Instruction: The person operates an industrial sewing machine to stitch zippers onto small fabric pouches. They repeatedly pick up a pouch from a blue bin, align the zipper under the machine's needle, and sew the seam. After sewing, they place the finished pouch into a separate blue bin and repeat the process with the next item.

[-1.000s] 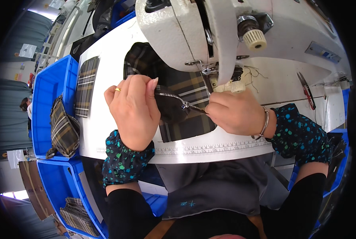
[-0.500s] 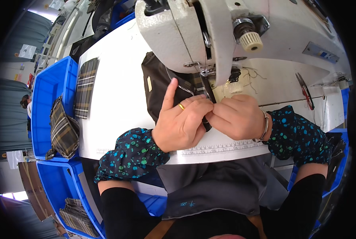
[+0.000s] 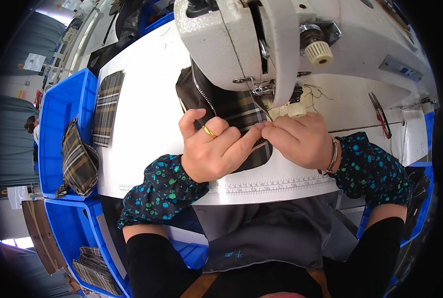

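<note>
My left hand point(image 3: 209, 149) wears a gold ring and pinches the edge of the plaid fabric point(image 3: 236, 109) between thumb and forefinger, its little finger lifted. Close against it, my right hand point(image 3: 298, 141) has its fingers closed on the same edge, just in front of the presser foot point(image 3: 264, 92). Left of the plaid, a metal-toothed zipper point(image 3: 200, 89) runs along it, with dark brown fabric point(image 3: 185, 85) beyond. The white sewing machine point(image 3: 221, 44) hides the far part of the work. My fingertips cover the exact spot being gripped.
Red-handled scissors point(image 3: 380, 115) lie on the right of the white table point(image 3: 142, 99). Loose threads point(image 3: 314, 97) sit behind the needle area. A ruler strip point(image 3: 261, 188) follows the front edge. Blue bins point(image 3: 52, 124) with plaid pieces point(image 3: 80, 164) stand left; a flat plaid piece point(image 3: 107, 109) rests nearby.
The fabric has been opened out, so more plaid shows and the zipper lies further left. My left hand has shifted slightly left, and my right slightly right.
</note>
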The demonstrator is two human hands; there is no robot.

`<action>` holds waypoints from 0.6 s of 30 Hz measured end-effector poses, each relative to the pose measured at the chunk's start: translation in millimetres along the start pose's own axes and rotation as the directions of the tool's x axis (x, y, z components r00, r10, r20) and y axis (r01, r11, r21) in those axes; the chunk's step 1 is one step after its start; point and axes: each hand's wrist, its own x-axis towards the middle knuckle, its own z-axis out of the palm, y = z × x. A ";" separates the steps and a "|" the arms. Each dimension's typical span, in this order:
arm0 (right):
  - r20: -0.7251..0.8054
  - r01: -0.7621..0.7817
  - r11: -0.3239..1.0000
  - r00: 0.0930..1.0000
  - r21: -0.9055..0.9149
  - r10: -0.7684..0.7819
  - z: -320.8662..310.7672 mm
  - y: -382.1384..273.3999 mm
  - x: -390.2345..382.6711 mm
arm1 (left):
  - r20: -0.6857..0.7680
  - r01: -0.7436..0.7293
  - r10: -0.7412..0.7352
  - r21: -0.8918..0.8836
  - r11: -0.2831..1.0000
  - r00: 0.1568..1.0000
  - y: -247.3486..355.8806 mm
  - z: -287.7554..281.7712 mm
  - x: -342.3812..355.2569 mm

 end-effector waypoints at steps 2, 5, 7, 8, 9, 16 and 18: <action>-0.010 0.005 1.000 1.000 0.004 -0.005 -0.2 0.0 0.0 | -0.002 -0.007 0.007 0.021 1.000 1.000 0.8 -2.2 0.2; 0.031 0.012 0.998 0.999 -0.055 -0.011 -3.8 -1.1 -0.1 | 0.036 -0.017 0.016 0.038 0.999 0.999 2.7 -9.7 1.7; 0.193 -0.002 0.989 0.981 -0.145 0.030 -13.1 -9.5 -2.8 | 0.072 -0.030 0.026 0.055 0.998 0.997 3.8 -18.8 3.6; 0.270 -0.004 0.982 0.961 -0.189 0.056 -16.7 -14.9 -5.1 | 0.108 -0.038 0.028 0.087 0.996 0.994 5.3 -22.8 1.8; 0.291 0.037 0.979 0.956 -0.202 0.024 -17.1 -19.4 -9.0 | 0.183 -0.045 0.027 0.091 0.995 0.983 6.8 -25.6 2.1; 0.478 0.085 0.990 0.878 -0.114 -0.020 -21.2 -39.2 -13.2 | 0.375 -0.040 0.004 0.088 0.995 0.927 11.7 -44.4 11.3; 0.505 0.136 0.982 0.862 -0.131 -0.052 -22.0 -40.1 -12.7 | 0.381 -0.013 -0.006 0.048 0.999 0.925 11.8 -43.8 10.6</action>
